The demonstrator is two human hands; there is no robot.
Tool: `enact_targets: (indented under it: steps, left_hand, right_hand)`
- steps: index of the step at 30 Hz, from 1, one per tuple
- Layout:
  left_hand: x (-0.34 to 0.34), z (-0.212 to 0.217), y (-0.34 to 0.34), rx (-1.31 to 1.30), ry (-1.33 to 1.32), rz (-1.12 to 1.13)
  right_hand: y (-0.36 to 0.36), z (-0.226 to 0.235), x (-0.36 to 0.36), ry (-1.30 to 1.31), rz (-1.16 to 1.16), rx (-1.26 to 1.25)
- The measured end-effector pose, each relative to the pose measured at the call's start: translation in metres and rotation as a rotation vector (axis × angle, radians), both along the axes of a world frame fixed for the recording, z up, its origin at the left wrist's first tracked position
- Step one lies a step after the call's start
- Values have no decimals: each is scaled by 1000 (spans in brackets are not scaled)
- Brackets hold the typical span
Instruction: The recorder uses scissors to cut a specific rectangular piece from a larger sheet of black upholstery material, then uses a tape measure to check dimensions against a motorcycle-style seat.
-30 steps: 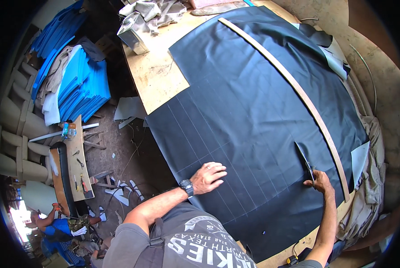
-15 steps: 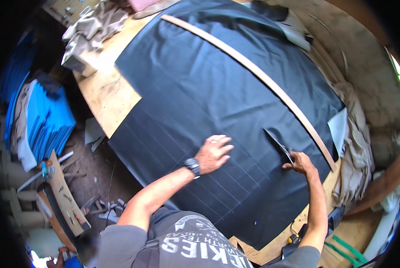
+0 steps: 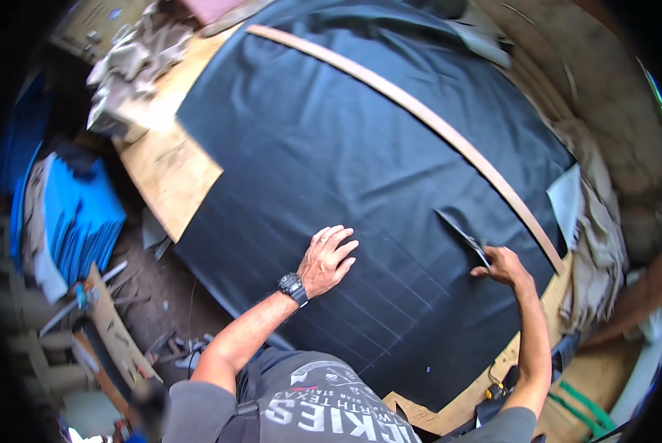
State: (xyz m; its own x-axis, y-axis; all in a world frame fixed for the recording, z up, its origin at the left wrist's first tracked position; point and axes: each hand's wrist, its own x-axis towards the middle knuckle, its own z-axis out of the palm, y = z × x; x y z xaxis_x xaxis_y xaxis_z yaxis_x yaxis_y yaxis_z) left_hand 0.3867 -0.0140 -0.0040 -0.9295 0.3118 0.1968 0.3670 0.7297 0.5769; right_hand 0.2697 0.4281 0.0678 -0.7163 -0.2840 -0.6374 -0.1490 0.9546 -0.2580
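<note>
A large black sheet of leather-like material [image 3: 287,177] covers most of the wooden table, with pale chalk lines ruled across its near half. On it rests my left hand [image 3: 326,260], palm down with the fingers spread, a dark watch [image 3: 292,289] at its wrist. My right hand [image 3: 502,266] grips a pair of scissors [image 3: 460,232] by the handles, its blades pointing up and left over the sheet. Whether the blades touch the material I cannot tell. Beyond both hands a long thin wooden strip [image 3: 420,111] lies diagonally across the sheet.
Bare wooden tabletop [image 3: 172,166] shows at the left. Crumpled beige cloth [image 3: 135,63] sits at the far left corner, more beige fabric [image 3: 597,251] along the right. Blue sheets [image 3: 87,218] are stacked left of the table. A tape measure [image 3: 496,390] lies by my right forearm.
My left hand has slid left across the sheet. The scissors in my right hand have stayed nearly where they were over the material. The view has shifted slightly.
</note>
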Motion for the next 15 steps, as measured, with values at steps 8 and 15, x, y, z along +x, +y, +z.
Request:
enact_targets:
  steps: [8,15]
  left_hand:
    - [-32,-6,69,-103,-21,-162]
    - [-35,-9,76,-132,-57,-178]
  right_hand:
    - [-17,44,-11,-217,-171,-41]
    - [-23,33,-28,-246,-168,-103]
